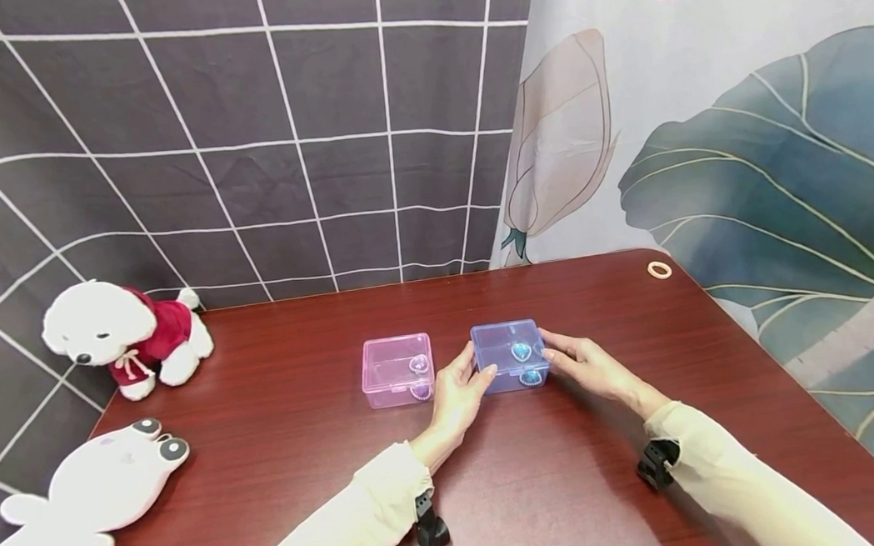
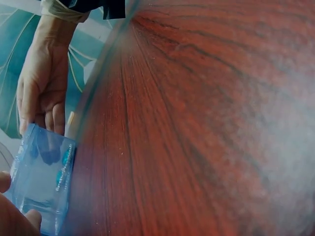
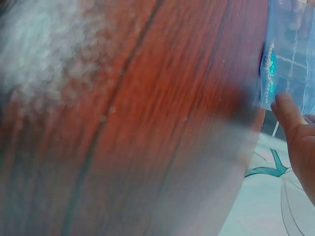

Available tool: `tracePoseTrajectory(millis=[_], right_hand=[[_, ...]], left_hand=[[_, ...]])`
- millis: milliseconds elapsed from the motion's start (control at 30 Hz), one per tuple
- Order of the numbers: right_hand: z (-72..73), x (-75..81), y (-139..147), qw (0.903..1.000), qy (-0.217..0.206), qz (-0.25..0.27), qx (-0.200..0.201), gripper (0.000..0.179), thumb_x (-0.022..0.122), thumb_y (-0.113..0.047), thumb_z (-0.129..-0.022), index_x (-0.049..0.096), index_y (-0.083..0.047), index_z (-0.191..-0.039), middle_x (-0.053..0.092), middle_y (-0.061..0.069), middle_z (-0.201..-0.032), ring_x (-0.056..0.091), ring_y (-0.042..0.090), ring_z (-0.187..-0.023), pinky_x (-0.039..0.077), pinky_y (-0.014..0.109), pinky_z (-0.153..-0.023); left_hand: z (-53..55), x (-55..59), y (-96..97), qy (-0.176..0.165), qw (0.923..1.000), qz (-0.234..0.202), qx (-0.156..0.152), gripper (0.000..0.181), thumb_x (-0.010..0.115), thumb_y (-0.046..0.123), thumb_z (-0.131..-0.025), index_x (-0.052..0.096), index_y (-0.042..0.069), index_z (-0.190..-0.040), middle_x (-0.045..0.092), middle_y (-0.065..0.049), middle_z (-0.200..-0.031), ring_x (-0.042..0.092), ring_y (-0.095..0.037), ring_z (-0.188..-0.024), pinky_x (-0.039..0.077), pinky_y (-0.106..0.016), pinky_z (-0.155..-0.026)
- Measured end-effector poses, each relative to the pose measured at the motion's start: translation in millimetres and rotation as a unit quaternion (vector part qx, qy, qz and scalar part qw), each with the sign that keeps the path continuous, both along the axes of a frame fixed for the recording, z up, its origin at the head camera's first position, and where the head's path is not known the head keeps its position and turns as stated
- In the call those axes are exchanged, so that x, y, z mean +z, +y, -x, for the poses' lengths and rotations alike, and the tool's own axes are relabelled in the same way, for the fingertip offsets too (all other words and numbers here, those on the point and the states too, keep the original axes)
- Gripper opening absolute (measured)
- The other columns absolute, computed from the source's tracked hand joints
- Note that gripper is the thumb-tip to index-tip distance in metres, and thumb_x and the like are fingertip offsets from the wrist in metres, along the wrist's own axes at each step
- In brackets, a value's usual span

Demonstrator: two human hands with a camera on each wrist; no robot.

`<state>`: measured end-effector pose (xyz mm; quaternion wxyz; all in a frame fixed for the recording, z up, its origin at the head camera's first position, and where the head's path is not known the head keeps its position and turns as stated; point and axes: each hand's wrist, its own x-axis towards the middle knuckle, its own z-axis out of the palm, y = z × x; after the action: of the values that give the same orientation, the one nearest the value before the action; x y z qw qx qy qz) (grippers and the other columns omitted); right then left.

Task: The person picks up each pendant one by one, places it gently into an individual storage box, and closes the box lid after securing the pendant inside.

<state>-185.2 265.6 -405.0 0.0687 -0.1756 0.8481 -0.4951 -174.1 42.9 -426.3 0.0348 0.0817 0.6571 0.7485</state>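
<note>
A clear blue plastic box (image 1: 500,342) with its lid down is held between both hands near the middle of the table. My left hand (image 1: 455,399) grips its left side, thumb at the front corner. On the opposite side, my right hand (image 1: 591,367) holds the box with thumb and fingers. Through the blue plastic shows a blue heart-shaped gem (image 1: 521,351) with a pale beaded rim. Just left of my left hand stands a matching pink box (image 1: 388,353), closed, with a purple heart-shaped gem (image 1: 418,363) visible through it. Some fingers are hidden behind the blue box.
A white plush dog (image 1: 102,323) in a red hoodie sits at the table's back left. Nearer lies another white plush toy (image 1: 107,477). A small pale ring (image 1: 659,270) rests by the back right corner of the reddish-brown table (image 1: 297,448). A dark grid-patterned curtain (image 1: 239,110) hangs behind.
</note>
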Motion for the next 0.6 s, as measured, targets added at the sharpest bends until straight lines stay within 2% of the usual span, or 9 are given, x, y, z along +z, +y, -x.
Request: tracePoseTrajectory(millis=[267,433,533,600], right_hand=[[1.7,0.0,-1.8,1.0,-0.006,0.001,-0.007,0.05,0.05,-0.011,-0.097,0.033,0.009,-0.14,0.044,0.03,-0.136,0.059,0.017,-0.106,0.051,0.03,-0.088],[1.0,-2.3,0.3,0.9999,-0.006,-0.001,-0.014,0.049,0.051,-0.011,-0.096,0.036,0.01,-0.139,0.048,0.031,-0.132,0.06,0.02,-0.103,0.052,0.023,-0.085],[0.4,-2.4,2.8,0.9995,-0.018,0.006,-0.023,0.049,0.05,-0.012,-0.097,0.035,0.012,-0.138,0.046,0.033,-0.133,0.06,0.031,-0.107,0.052,0.031,-0.088],[1.1,0.1,5.3,0.999,-0.004,-0.006,-0.045,0.048,0.048,-0.014,-0.098,0.037,0.013,-0.137,0.045,0.033,-0.134,0.058,0.037,-0.11,0.05,0.039,-0.09]], left_hand=[[0.6,0.8,2.3,0.01,0.9994,0.013,0.03,0.056,0.06,-0.002,-0.086,0.038,-0.015,-0.135,0.04,-0.029,-0.139,0.038,-0.038,-0.13,0.035,-0.041,-0.105],[-0.1,4.2,5.2,-0.009,0.9993,0.011,0.035,0.058,0.06,-0.004,-0.084,0.035,-0.016,-0.135,0.039,-0.031,-0.138,0.037,-0.039,-0.131,0.035,-0.044,-0.105],[-1.3,12.9,1.1,-0.019,0.9993,0.023,0.024,0.062,0.06,0.0,-0.086,0.03,-0.015,-0.138,0.034,-0.031,-0.142,0.033,-0.04,-0.133,0.031,-0.046,-0.108],[-0.1,24.9,-7.2,-0.005,0.9988,0.048,0.009,0.064,0.06,0.005,-0.088,0.028,-0.012,-0.14,0.031,-0.028,-0.146,0.03,-0.038,-0.136,0.028,-0.046,-0.11]])
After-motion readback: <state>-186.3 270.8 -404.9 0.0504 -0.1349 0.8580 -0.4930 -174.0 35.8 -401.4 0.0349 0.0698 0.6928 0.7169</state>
